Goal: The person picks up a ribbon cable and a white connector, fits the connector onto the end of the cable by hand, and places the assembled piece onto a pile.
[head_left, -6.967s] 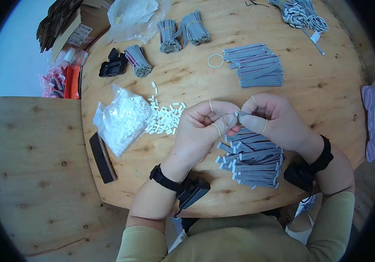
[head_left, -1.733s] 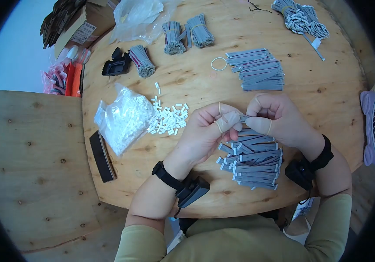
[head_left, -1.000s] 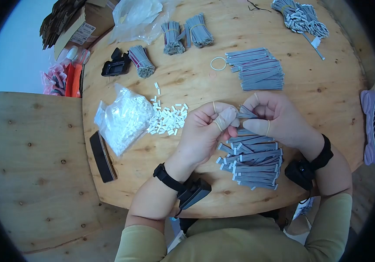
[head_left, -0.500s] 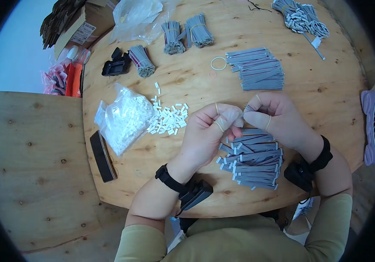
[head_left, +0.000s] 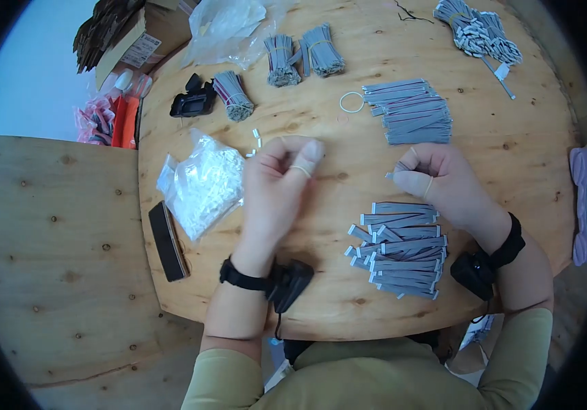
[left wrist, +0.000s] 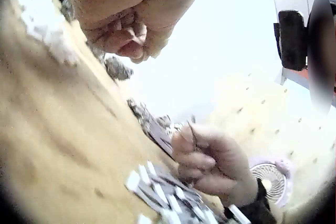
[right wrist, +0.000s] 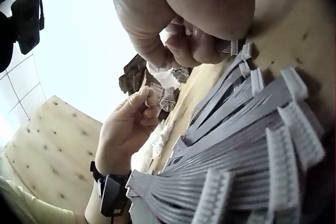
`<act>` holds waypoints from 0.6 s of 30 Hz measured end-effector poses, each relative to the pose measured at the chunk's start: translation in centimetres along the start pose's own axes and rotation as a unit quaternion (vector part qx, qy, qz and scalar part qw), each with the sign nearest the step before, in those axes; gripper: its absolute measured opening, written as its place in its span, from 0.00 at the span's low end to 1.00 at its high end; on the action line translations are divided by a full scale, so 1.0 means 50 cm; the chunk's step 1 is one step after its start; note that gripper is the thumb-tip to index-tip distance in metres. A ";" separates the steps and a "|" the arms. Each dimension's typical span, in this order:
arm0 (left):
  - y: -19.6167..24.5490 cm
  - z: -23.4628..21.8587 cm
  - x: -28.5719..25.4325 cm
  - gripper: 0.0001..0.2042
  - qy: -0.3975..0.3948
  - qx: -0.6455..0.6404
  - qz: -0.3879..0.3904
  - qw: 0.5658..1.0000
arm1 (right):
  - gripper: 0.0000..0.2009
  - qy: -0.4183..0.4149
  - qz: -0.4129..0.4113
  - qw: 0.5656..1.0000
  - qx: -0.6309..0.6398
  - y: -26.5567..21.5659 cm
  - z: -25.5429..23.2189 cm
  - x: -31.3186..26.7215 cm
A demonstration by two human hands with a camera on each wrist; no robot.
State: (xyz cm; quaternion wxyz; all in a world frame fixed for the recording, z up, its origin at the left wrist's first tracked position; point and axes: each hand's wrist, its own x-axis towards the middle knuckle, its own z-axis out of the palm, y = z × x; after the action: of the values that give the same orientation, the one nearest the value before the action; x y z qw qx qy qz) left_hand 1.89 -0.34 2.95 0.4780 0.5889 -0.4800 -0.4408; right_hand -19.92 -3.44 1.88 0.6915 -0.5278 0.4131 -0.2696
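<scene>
My left hand (head_left: 276,188) is raised left of centre in the head view, its fingers curled in and its thumb against the index finger, with nothing seen between them. It covers most of the loose white connector housings (head_left: 256,134) beside a clear bag (head_left: 208,184) full of them. My right hand (head_left: 444,181) pinches a short grey ribbon cable (head_left: 389,175); only its tip shows, the rest hidden by the fingers. Below that hand lies a pile of ribbon cables with white connectors (head_left: 406,249), seen close in the right wrist view. Pale finger cots cover thumbs and index fingers.
Another stack of grey ribbon cables (head_left: 413,113) lies farther back, beside a rubber band (head_left: 351,102). Tied cable bundles (head_left: 322,51) stand along the far side. A black case (head_left: 193,101) and a dark flat object (head_left: 168,240) lie at the left. A purple fan (head_left: 584,205) is at right.
My left hand has left the right hand's fingertips and moved left over the loose connectors. The right hand stays near its place, still holding the ribbon cable. The head view has shifted slightly.
</scene>
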 end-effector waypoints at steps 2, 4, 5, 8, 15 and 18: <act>0.011 -0.030 0.005 0.05 -0.005 0.061 -0.021 0.998 | 0.04 0.008 0.006 1.000 -0.015 -0.001 -0.001 0.002; 0.008 -0.054 0.007 0.04 -0.028 0.124 -0.028 0.992 | 0.04 0.013 0.004 1.000 -0.028 -0.002 0.000 0.004; 0.011 -0.060 0.007 0.03 -0.033 0.176 -0.033 0.983 | 0.04 0.011 0.007 1.000 -0.025 -0.003 0.000 0.003; 0.008 -0.068 0.011 0.03 -0.018 0.275 -0.016 0.961 | 0.04 0.006 0.009 1.000 -0.020 -0.006 0.000 0.002; -0.029 -0.052 0.017 0.06 -0.014 0.368 0.068 0.927 | 0.04 0.007 0.009 1.000 -0.017 -0.004 0.001 0.002; -0.018 -0.045 0.016 0.07 -0.023 0.381 0.086 0.920 | 0.03 0.002 -0.001 1.000 -0.016 -0.001 -0.001 0.002</act>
State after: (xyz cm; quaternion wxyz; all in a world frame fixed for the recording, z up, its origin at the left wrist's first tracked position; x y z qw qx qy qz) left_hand 4.36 -0.73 2.35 0.2422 0.6729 -0.6712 -0.1953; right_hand -19.92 -3.56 1.88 0.6818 -0.5386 0.4183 -0.2647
